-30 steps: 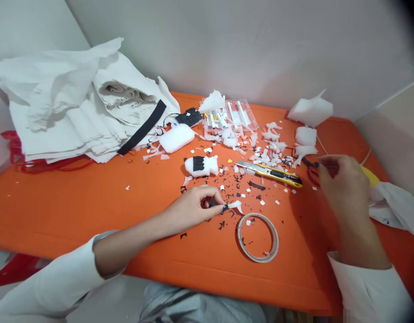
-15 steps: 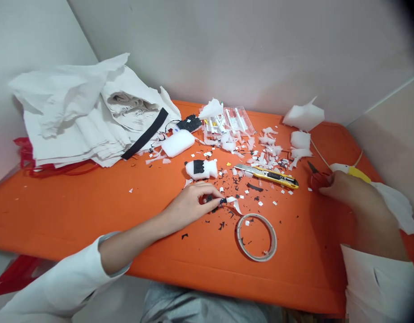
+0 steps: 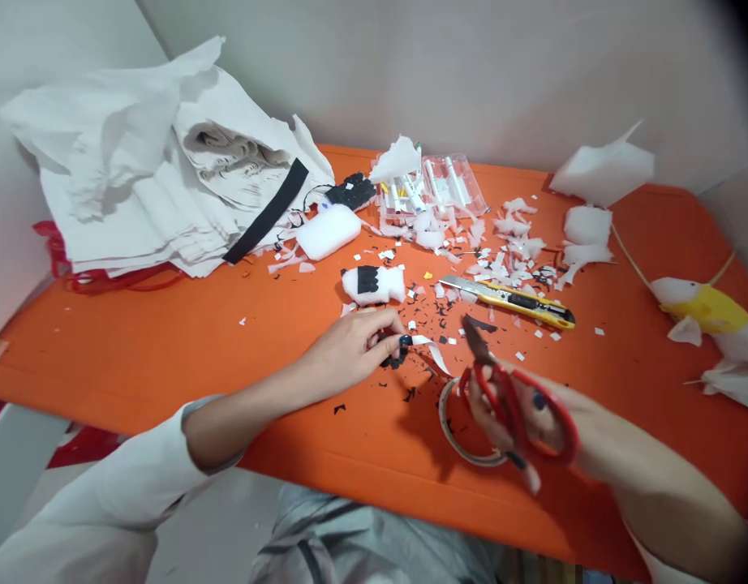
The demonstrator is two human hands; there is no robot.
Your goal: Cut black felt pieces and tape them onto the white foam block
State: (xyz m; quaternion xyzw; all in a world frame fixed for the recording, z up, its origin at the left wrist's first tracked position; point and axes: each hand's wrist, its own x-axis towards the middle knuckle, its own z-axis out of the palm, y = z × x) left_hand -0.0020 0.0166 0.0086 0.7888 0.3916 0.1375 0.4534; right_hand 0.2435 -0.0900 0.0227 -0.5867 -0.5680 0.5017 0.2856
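Observation:
My left hand (image 3: 358, 347) rests on the orange table, finger and thumb pinched on the end of a narrow white tape strip (image 3: 436, 354). A small black scalloped piece (image 3: 393, 357) lies under those fingertips. The strip runs toward a tape roll (image 3: 450, 438), which lies flat and is partly covered by my right hand (image 3: 532, 405). That hand is closed around red-handled scissors (image 3: 567, 426), their dark blades pointing up and left toward the strip. Just behind my left hand lies a small white foam fish shape (image 3: 389, 284) with a black scalloped band.
A yellow utility knife (image 3: 520, 302), blade out, lies amid black and white scraps. Behind are a marker case (image 3: 468, 182), white foam blocks (image 3: 330, 233) and a black strip (image 3: 268, 212) on stacked white paper (image 3: 131, 219). A yellow-and-white fish (image 3: 711, 304) lies far right.
My right hand has picked up the scissors at the right and brought them left, over the tape roll. The left hand keeps its pinch on the tape strip. The camera view has shifted slightly.

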